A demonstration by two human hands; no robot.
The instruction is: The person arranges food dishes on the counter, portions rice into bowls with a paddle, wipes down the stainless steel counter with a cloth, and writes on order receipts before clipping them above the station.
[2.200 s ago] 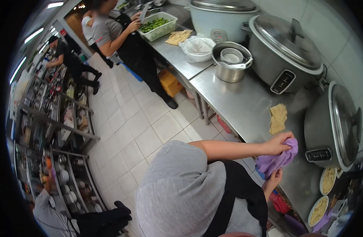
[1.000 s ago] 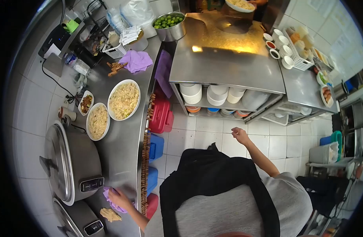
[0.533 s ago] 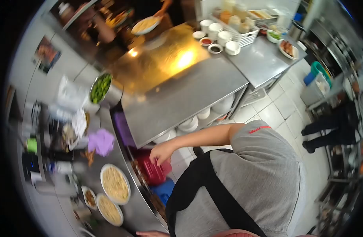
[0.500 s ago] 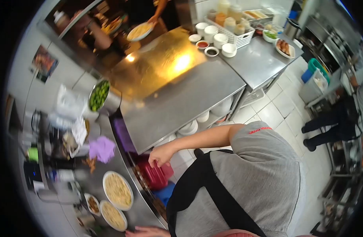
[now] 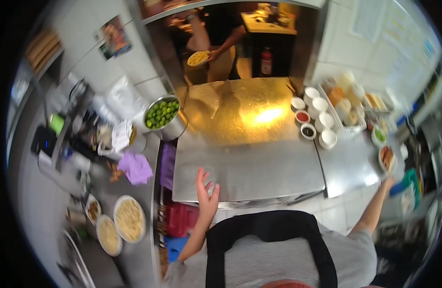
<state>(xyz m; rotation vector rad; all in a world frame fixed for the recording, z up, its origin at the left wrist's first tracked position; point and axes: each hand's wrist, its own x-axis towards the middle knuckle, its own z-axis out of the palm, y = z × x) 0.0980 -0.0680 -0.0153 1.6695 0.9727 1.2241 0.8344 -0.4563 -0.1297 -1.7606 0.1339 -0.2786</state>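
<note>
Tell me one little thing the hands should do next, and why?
Perhaps the right hand should gently firm its grip on the oval dish, keeping it level. That hand is at the dish's near end, brown food lies inside, and the left hand is open and empty, far from the dish.

On the left counter [image 5: 146, 194] sat two large oval dishes [image 5: 144, 225] of pale food, one smaller dish [image 5: 99, 213] and one purple cloth [image 5: 135, 168]. Elsewhere were one pot [image 5: 173, 130] of green fruit, two sauce bowls [image 5: 308, 138] and one fire extinguisher [image 5: 265, 63].
</note>
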